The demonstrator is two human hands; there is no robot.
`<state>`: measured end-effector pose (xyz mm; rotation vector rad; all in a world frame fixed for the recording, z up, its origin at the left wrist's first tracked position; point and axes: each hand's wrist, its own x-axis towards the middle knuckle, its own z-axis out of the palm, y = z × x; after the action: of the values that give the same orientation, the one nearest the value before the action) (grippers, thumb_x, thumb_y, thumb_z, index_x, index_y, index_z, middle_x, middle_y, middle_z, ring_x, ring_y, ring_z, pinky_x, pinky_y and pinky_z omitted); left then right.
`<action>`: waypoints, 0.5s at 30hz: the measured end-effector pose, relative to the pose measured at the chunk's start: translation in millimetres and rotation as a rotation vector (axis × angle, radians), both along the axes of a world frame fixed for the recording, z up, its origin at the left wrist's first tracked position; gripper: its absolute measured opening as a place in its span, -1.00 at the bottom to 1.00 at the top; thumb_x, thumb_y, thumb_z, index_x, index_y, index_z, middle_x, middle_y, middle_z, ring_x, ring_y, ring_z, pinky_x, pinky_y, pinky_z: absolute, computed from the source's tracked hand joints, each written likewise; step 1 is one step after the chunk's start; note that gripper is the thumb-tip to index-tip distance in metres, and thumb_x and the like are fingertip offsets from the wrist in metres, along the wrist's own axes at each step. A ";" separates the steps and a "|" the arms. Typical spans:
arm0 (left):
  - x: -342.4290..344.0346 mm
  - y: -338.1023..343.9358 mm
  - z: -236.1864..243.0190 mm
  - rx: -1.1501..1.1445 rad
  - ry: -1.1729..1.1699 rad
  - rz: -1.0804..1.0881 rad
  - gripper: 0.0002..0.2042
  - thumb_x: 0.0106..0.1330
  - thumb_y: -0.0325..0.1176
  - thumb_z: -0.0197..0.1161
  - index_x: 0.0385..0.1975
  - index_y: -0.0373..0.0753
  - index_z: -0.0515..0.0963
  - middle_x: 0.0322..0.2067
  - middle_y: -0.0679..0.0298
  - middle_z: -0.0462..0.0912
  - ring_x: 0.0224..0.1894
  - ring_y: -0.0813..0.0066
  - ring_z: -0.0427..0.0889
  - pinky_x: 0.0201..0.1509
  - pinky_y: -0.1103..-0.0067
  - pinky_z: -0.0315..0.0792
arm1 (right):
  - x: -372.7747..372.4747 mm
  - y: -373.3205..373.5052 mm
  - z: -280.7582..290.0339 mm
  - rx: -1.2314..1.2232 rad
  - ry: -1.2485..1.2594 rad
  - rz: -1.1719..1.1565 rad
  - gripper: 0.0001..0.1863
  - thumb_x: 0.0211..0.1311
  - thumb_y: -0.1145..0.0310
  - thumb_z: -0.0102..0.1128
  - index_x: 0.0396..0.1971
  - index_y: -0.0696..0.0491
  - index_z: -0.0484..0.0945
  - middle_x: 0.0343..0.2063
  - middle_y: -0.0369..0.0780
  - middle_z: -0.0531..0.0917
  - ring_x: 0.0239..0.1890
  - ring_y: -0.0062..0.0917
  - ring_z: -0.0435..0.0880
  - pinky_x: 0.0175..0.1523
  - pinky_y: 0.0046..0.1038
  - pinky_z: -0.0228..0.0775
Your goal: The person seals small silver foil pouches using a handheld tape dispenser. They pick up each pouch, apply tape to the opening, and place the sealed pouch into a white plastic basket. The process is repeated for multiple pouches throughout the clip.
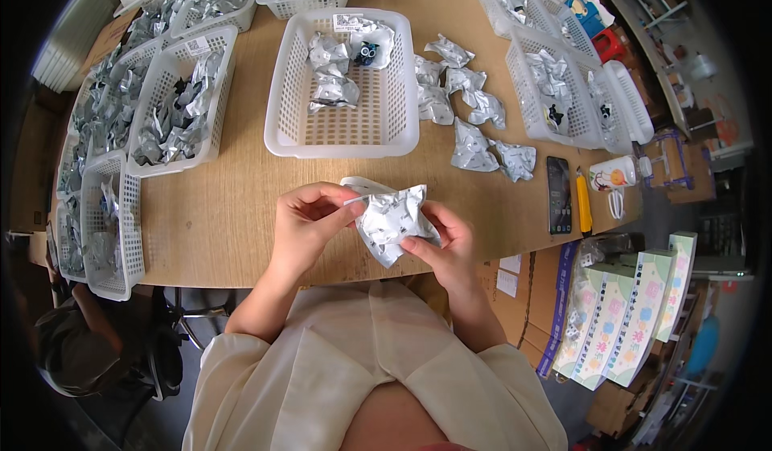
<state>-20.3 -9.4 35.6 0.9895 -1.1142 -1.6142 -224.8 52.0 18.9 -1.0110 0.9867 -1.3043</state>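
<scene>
In the head view, the right hand (447,246) grasps the silver pouch (392,219) above the table (233,226); the left hand (314,211) pinches near its corner, apparently working there. Next move would need steady right fingers.

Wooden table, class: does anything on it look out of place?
Yes: several silver foil pouches lie loose on the wooden table, right of the central white basket, whereas most others sit inside baskets.
</scene>
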 end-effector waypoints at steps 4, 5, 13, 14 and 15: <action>-4.5 7.6 -6.4 -0.257 -0.071 0.082 -0.90 0.12 -0.63 0.35 -0.36 -0.40 0.65 -0.39 0.21 0.70 -0.32 0.53 0.66 -0.22 0.64 0.53 | 5.6 -8.0 6.8 -0.143 -0.118 -0.079 -0.57 0.13 0.60 0.29 0.03 0.29 0.44 -0.06 -0.10 0.59 0.00 -0.46 0.58 0.11 -0.43 0.43; -5.2 9.1 -7.5 -0.402 -0.150 0.099 -0.89 0.11 -0.64 0.35 -0.36 -0.41 0.64 -0.40 0.19 0.70 -0.33 0.50 0.67 -0.23 0.63 0.53 | 4.8 -8.4 3.5 -0.165 -0.101 -0.110 -0.61 0.15 0.61 0.27 0.00 0.30 0.46 -0.08 -0.10 0.60 -0.02 -0.46 0.58 0.11 -0.43 0.43; -14.4 16.4 -5.7 -0.777 -0.262 0.126 -0.86 0.01 -0.74 0.34 -0.42 -0.44 0.61 -0.41 0.09 0.69 -0.37 0.35 0.68 -0.27 0.57 0.54 | 15.4 -11.8 1.0 -0.304 0.154 -0.370 -0.91 0.22 0.62 0.16 -0.28 0.27 0.55 -0.26 -0.09 0.65 -0.22 -0.50 0.65 -0.15 -0.54 0.49; -15.0 16.6 -8.6 -0.745 -0.243 0.140 -0.86 0.01 -0.75 0.34 -0.43 -0.45 0.60 -0.41 0.08 0.69 -0.36 0.35 0.68 -0.27 0.57 0.53 | 14.7 -13.7 -1.1 -0.370 0.178 -0.371 -0.86 0.19 0.60 0.22 -0.25 0.25 0.53 -0.24 -0.08 0.65 -0.20 -0.45 0.66 -0.13 -0.52 0.50; -16.2 18.0 -9.5 -0.659 -0.220 0.177 -0.87 0.02 -0.73 0.35 -0.44 -0.44 0.60 -0.42 0.09 0.69 -0.36 0.36 0.68 -0.26 0.56 0.55 | 11.0 -13.1 0.9 -0.414 0.252 -0.332 -0.79 0.15 0.58 0.26 -0.20 0.24 0.52 -0.21 -0.07 0.64 -0.19 -0.41 0.66 -0.12 -0.49 0.50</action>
<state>-36.5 8.7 26.1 0.7963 -1.5251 -0.9046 -213.9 38.9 19.8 -1.3938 1.1345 -1.7338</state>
